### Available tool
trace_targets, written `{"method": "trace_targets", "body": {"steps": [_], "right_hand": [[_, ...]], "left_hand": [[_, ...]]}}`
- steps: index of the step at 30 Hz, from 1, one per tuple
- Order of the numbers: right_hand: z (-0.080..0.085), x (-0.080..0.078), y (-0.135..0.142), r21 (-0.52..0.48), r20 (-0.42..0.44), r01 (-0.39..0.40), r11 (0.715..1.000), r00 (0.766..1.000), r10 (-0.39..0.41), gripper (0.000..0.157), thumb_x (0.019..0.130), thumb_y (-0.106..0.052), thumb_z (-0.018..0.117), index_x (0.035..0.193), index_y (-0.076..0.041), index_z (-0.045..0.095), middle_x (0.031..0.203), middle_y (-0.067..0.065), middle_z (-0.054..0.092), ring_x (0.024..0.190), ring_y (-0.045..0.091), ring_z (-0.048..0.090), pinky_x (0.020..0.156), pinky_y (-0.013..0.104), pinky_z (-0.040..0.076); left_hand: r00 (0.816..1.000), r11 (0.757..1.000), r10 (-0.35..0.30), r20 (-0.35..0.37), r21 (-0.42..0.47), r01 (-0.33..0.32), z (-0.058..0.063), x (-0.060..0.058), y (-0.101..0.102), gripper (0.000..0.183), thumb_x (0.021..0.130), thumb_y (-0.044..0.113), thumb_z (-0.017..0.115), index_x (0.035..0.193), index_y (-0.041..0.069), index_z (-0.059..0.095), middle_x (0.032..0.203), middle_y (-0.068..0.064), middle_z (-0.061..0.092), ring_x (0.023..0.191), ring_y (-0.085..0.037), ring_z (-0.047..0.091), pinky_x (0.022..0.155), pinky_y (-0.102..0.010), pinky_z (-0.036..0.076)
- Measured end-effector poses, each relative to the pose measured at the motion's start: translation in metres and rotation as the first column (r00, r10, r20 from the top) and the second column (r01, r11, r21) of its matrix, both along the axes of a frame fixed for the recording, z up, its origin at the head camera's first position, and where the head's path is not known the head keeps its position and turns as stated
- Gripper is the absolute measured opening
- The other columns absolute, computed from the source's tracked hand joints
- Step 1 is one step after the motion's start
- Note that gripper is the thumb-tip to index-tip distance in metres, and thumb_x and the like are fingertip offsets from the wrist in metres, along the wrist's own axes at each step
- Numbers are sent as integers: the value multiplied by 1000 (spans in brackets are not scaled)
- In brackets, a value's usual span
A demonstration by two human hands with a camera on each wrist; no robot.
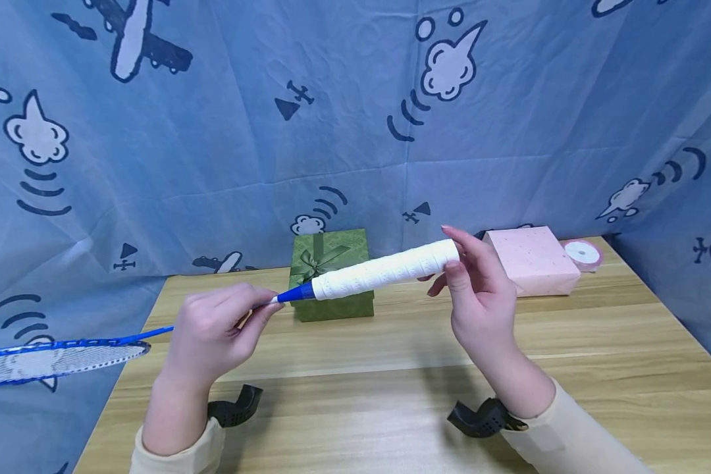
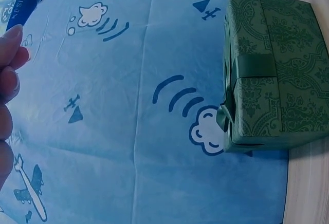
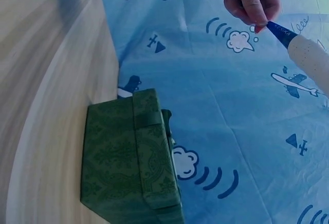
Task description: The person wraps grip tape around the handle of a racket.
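Observation:
A badminton racket is held up above the table, its white wrapped handle pointing right and its blue-framed head at far left. My left hand pinches the shaft just beside the blue cone. Around the handle's butt end are the thumb and curved fingers of my right hand, the index finger raised above it. In the left wrist view, fingertips of the left hand show below the blue cone. The right wrist view shows the left hand on the shaft; the right hand is out of that view.
Behind the handle, a green gift box with a ribbon bow stands on the wooden table. Farther right are a pink box and a ribbon spool. A blue patterned cloth hangs behind the table.

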State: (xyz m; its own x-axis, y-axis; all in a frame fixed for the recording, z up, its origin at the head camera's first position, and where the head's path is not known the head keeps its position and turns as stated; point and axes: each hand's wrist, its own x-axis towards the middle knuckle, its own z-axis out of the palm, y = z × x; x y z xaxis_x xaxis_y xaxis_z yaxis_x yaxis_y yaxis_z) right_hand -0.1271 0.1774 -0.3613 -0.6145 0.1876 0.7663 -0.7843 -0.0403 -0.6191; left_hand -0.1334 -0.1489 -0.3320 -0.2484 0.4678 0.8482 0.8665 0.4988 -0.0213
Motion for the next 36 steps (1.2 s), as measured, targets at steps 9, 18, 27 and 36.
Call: {"method": "trace_targets", "body": {"steps": [9, 18, 27, 36], "right_hand": [[0, 1, -1, 50, 15, 77, 996, 997, -77, 35, 102, -11, 60, 118, 20, 58, 93, -3, 67, 69, 9, 64, 57, 20, 51], [-1, 1, 3, 29, 49, 44, 999, 998, -46, 27, 102, -3, 59, 117, 20, 58, 90, 0, 67, 67, 12, 64, 59, 20, 52], [0, 0, 8, -24, 151, -73, 997, 986, 75, 27, 107, -3, 49, 121, 19, 56, 102, 5, 67, 78, 15, 67, 64, 25, 58], [20, 9, 14, 208, 102, 119, 971, 985, -142, 23, 106, -4, 51, 113, 11, 67, 113, 10, 70, 111, 20, 64, 98, 24, 48]], "left_hand": [[999, 999, 36, 26, -36, -35, -2, 0, 2, 33, 106, 33, 60, 84, 11, 72, 66, 8, 61, 52, 1, 37, 45, -16, 32], [996, 996, 70, 47, -60, -68, -4, 1, 4, 34, 107, 34, 59, 86, 11, 73, 71, 5, 68, 51, -2, 45, 45, -19, 36], [989, 992, 90, 117, -97, -79, -7, -1, 2, 30, 105, 33, 62, 89, 11, 74, 79, 1, 74, 55, -6, 55, 48, -24, 45], [992, 989, 87, 90, -129, -75, -8, 1, 7, 24, 104, 27, 64, 86, 12, 70, 78, 3, 72, 54, -8, 58, 46, -24, 44]]}}
